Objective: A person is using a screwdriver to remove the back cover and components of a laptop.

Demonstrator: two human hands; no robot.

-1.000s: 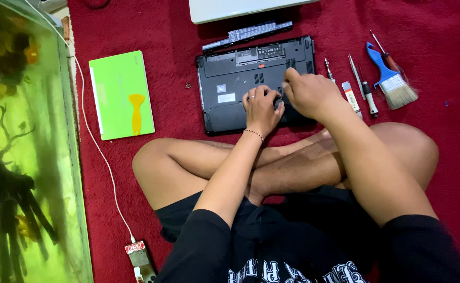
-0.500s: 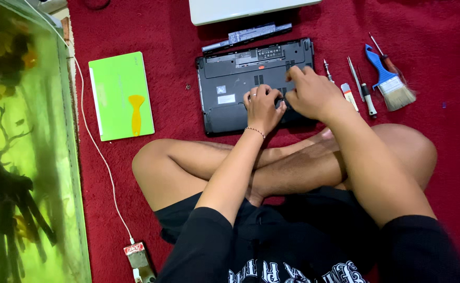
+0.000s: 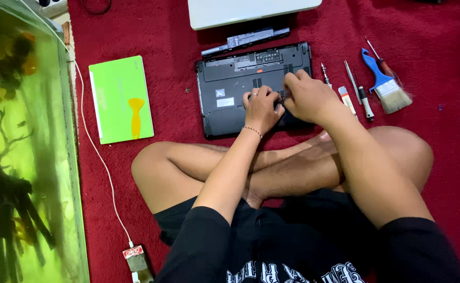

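While the person sits cross-legged on the red carpet (image 3: 429,63), both hands rest on the underside of a black laptop (image 3: 235,84) that lies bottom-up at the upper centre of the frame. The left hand (image 3: 262,107) presses palm-down on the lower right area of the base panel, fingers curled; a ring and a thin bracelet are visible on it. Its grip is narrow, and whether it pinches anything cannot be told. The right hand (image 3: 307,97) sits just beside the left, touching the right portion of the laptop base, fingers bent toward the left hand. Its grip is also narrow; any item between the fingers is hidden.

Just above the laptop lies a long black battery pack (image 3: 245,40), and above that a white laptop (image 3: 251,10) at the top edge of the frame. Right of the black laptop lie several slim screwdrivers (image 3: 358,91) and a blue-handled paintbrush (image 3: 384,81). Left of the laptop lies a green notebook (image 3: 120,99) with a yellow plastic tool (image 3: 135,116) on it. A white cable (image 3: 96,152) runs down the carpet beside a glass aquarium (image 3: 25,157) along the left edge.
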